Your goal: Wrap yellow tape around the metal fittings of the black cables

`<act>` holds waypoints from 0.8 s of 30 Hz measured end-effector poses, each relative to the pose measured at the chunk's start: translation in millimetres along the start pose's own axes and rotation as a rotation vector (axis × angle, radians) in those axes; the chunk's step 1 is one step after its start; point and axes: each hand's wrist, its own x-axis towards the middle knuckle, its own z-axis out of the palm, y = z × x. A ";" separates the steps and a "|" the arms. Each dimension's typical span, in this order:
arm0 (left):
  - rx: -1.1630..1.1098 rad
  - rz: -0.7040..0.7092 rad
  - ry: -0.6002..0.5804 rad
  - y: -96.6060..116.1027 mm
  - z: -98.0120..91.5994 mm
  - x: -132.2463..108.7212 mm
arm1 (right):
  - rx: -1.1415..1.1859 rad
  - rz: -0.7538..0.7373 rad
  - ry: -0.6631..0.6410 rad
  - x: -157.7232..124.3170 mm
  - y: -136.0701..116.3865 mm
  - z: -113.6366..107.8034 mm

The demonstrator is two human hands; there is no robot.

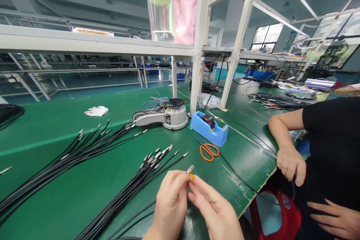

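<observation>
Left hand [171, 200] and right hand [215, 207] are meeting over the near edge of the green table [56, 202], both bare. The left thumb and forefinger are pinching a small metal plug [191, 169], which is sticking up just above the fingertips. The right hand is closing its thumb and forefinger on a bit of yellow tape [192, 177], which is sitting right against the plug's lower end. A black cable [139, 212] is running in toward the left hand from the lower left; the fingers are hiding whether it is joining the plug.

Just left of the hands, a near bunch of cables [135, 180] is lying with its metal tips pointing away; a far bunch of cables [73, 161] is stretching beside it. Beyond the hands, orange-handled scissors [209, 152] are resting just beside a blue tape holder [209, 129]. A grey round machine [177, 118] is standing to the left of that holder, and a white glove [96, 111] is lying farther left. On the shelf [112, 46] above, a clear bottle [161, 15] is standing next to a pink bag [186, 7]. At the right, a co-worker in a black top [334, 138] is sitting at the table, one hand [291, 163] curling near its edge.
</observation>
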 end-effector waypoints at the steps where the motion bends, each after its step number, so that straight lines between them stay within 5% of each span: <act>1: 0.002 0.005 -0.005 -0.2 -0.3 -0.1 | 0.005 0.001 0.000 0.0 0.0 0.2; 24: -0.046 -0.030 0.064 0.0 2.0 0.1 | -0.038 -0.009 0.040 -2.8 -12.0 9.2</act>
